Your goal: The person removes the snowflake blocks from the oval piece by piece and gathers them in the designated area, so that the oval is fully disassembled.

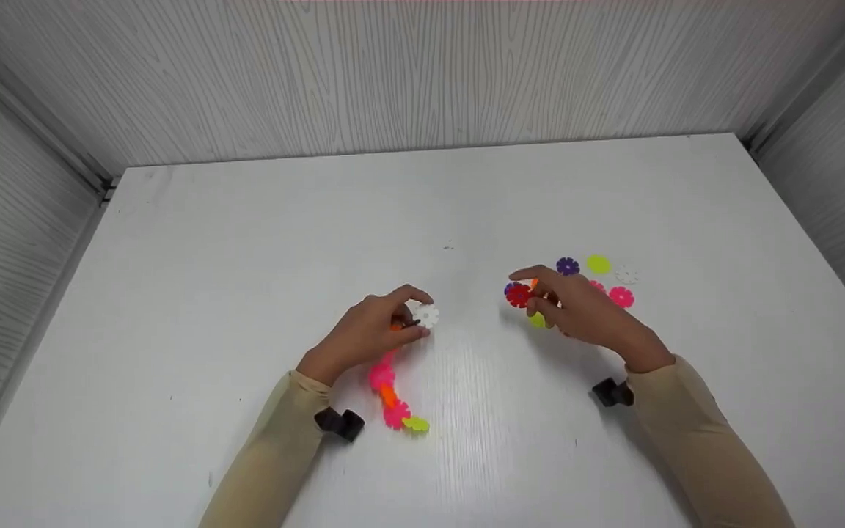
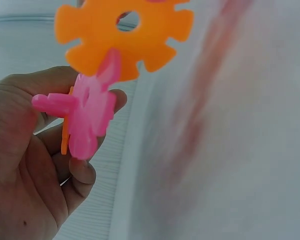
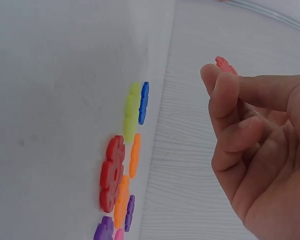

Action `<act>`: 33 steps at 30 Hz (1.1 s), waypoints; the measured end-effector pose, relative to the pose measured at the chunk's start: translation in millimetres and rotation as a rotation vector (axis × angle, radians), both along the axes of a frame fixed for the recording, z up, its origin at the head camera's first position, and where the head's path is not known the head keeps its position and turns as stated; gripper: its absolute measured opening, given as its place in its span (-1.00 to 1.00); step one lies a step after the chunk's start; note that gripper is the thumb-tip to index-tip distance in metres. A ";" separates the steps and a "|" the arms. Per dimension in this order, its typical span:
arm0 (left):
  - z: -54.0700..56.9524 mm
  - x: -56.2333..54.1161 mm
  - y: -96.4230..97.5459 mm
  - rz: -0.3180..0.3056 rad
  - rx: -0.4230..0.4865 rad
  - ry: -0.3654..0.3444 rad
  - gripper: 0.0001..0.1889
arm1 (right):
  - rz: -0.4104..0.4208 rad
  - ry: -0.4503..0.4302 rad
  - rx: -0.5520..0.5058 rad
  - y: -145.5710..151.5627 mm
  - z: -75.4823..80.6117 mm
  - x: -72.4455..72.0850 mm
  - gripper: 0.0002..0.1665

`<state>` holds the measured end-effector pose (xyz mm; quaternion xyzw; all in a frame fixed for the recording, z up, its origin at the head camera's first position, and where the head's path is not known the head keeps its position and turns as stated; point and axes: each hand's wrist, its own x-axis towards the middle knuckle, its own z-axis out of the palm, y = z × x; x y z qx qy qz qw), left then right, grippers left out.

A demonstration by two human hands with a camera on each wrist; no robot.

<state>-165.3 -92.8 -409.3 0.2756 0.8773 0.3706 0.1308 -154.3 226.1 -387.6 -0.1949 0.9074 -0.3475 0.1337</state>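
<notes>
Left hand (image 1: 367, 330) grip clamped on slotted-disc chain (image 1: 381, 377), white disc (image 1: 430, 316) foremost; right hand (image 1: 576, 306) pinches red disc (image 1: 518, 296) near rim, probably keeping slots exposed.

A booth (image 1: 19, 183) is suggested. A white tabletop (image 1: 283, 235) is bounded by wood-grain panels (image 1: 422, 73) along the frame's top and sides.

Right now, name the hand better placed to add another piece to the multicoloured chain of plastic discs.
Right hand, I'd judge: it pinches a red flower-shaped plastic disc, while the left hand is occupied holding the chain.
</notes>
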 end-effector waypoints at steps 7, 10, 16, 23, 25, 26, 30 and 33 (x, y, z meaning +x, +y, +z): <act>0.2 0.1 -0.8 -0.003 -0.003 0.002 -0.62 | 0.002 -0.030 0.006 2.0 -1.5 -2.1 -0.57; 0.7 0.3 -1.1 -0.001 -0.002 -0.004 -0.63 | 0.009 -0.032 0.017 2.8 -2.3 -2.6 -0.56; 0.5 -0.5 -2.1 0.006 -0.003 -0.020 -0.62 | 0.027 -0.064 0.049 4.7 -3.1 -3.4 -0.58; -4.1 -2.2 -3.0 -0.004 0.009 -0.009 -0.62 | 0.033 -0.131 0.099 5.3 -1.6 -3.3 -0.59; -3.7 -2.1 -2.8 -0.005 0.006 -0.015 -0.62 | 0.036 -0.154 0.112 5.1 -1.4 -3.2 -0.58; -3.3 -1.9 -2.7 -0.005 0.002 -0.019 -0.62 | 0.036 -0.163 0.117 5.0 -1.4 -3.0 -0.58; -1.2 -0.5 -1.6 -0.001 -0.020 -0.030 -0.61 | 0.031 -0.197 0.130 4.0 -1.5 -1.9 -0.58; -1.7 -0.2 -0.7 -0.002 -0.034 -0.024 -0.62 | 0.028 -0.208 0.134 3.1 -1.4 -1.1 -0.59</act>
